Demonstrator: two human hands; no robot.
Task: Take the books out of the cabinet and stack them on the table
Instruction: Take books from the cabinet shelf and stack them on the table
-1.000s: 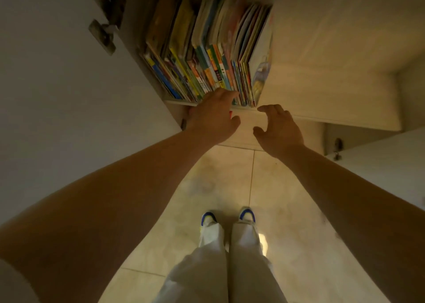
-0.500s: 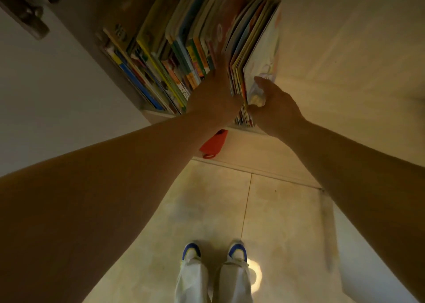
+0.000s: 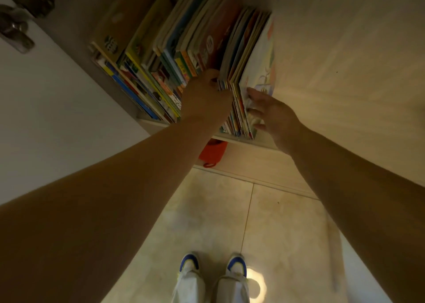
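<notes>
The left hand (image 3: 204,96) is pushing its fingers in among the books (image 3: 232,56), having only touched the spines a second ago. The right hand (image 3: 273,116) is pressing the outermost cover, no longer hovering below the shelf (image 3: 241,139).

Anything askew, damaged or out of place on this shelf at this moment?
The books do not stand upright: the row leans left, the left-hand ones most. A red object pokes out below the shelf edge, partly hidden, so I cannot identify it. No damage or spill shows.

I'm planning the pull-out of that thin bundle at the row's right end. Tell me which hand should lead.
Right, probably. The right hand lies flat on the pale illustrated cover ending the row of upright colourful books; the left hand only parts the row at the bundle's other side.
</notes>
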